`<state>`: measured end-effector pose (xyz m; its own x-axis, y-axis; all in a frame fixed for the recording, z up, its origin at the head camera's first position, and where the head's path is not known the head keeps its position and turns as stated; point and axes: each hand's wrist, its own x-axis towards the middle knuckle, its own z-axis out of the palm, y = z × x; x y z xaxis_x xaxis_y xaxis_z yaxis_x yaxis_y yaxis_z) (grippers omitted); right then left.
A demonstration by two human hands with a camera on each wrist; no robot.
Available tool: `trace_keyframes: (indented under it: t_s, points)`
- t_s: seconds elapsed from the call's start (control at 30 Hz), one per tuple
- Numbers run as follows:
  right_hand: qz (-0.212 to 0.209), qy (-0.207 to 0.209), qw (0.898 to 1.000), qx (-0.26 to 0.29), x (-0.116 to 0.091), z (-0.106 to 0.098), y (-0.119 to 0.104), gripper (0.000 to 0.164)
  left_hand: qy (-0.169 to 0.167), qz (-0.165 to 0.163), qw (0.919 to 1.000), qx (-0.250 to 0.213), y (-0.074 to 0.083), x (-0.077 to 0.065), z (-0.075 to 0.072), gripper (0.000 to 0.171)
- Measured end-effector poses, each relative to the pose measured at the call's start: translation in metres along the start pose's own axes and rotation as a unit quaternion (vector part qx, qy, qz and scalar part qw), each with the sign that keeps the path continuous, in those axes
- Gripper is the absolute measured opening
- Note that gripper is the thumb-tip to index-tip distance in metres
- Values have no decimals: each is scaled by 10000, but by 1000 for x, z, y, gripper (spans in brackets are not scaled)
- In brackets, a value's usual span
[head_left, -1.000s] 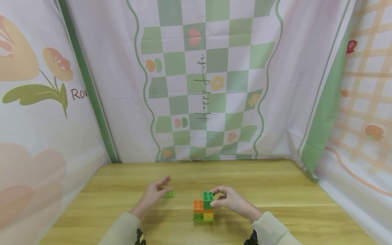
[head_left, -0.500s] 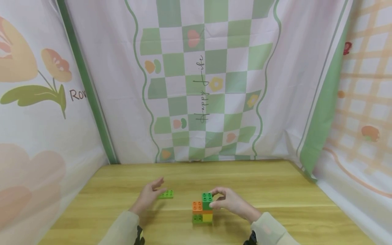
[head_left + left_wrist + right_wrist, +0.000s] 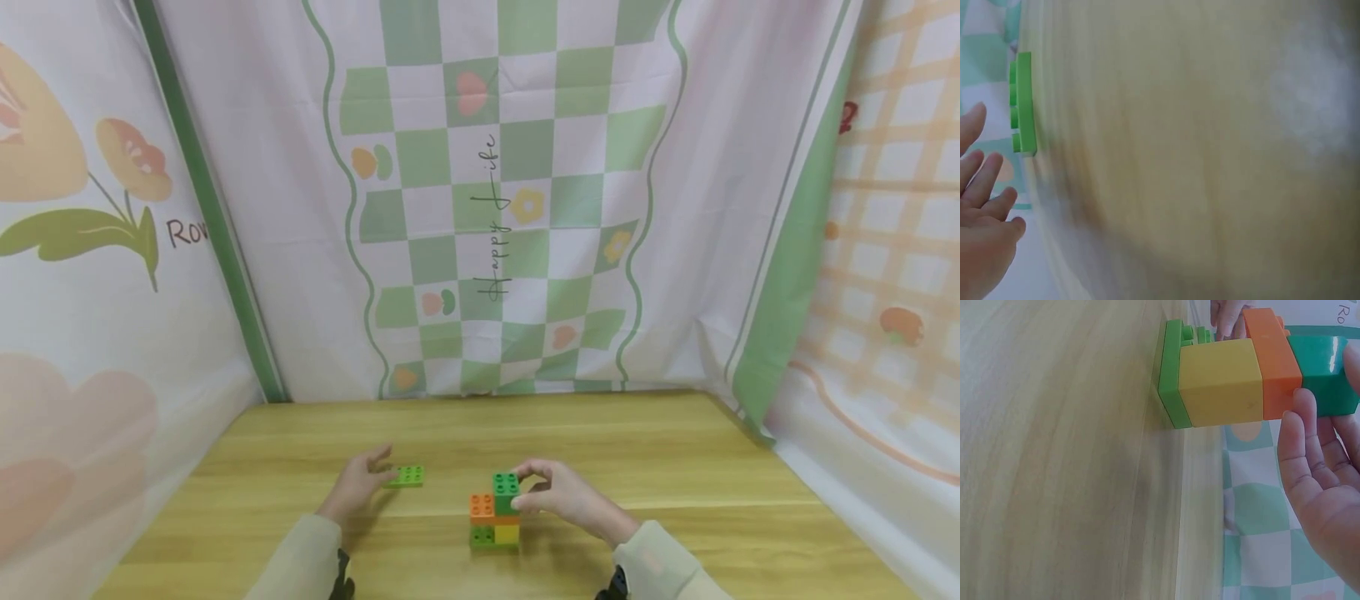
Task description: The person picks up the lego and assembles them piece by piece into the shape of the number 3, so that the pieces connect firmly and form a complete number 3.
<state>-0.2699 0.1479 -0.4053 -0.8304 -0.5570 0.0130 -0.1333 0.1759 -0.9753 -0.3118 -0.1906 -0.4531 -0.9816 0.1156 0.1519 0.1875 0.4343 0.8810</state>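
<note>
My right hand (image 3: 564, 497) pinches the dark green brick (image 3: 506, 493) between thumb and fingers. This brick tops a small stack on the table; below it lie an orange brick (image 3: 482, 507), a yellow brick (image 3: 1221, 382) and a light green base plate (image 3: 1173, 378) with bare studs at its left end. Beside a separate light green studded plate (image 3: 408, 476), flat on the table, my left hand (image 3: 358, 485) hovers with loosely spread fingers and holds nothing. In the left wrist view a gap shows between those fingers (image 3: 985, 178) and the plate.
The wooden table (image 3: 645, 442) runs back to a hanging checkered cloth (image 3: 480, 250). More printed cloth hangs along the left side (image 3: 90, 333) and the right side (image 3: 885, 275).
My left hand has drawn back leftward and slightly down, uncovering more of the separate light green plate. My right hand keeps its pinch on the dark green brick; the stack looks unchanged.
</note>
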Motion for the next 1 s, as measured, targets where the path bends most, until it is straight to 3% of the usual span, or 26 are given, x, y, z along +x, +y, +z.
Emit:
trace_keyframes:
  t_s: [0.27,0.5,1.0]
  points:
    - [3,60,10000,-47,0,1,0,42,79,-325,9986,417,-2,-3,0,53]
    - [-8,73,9999,-71,0,1,-1,41,59,-320,9949,952,4,-6,2,52]
    - [-30,19,10000,-19,0,1,1,40,191,-303,9938,1051,4,-5,6,38]
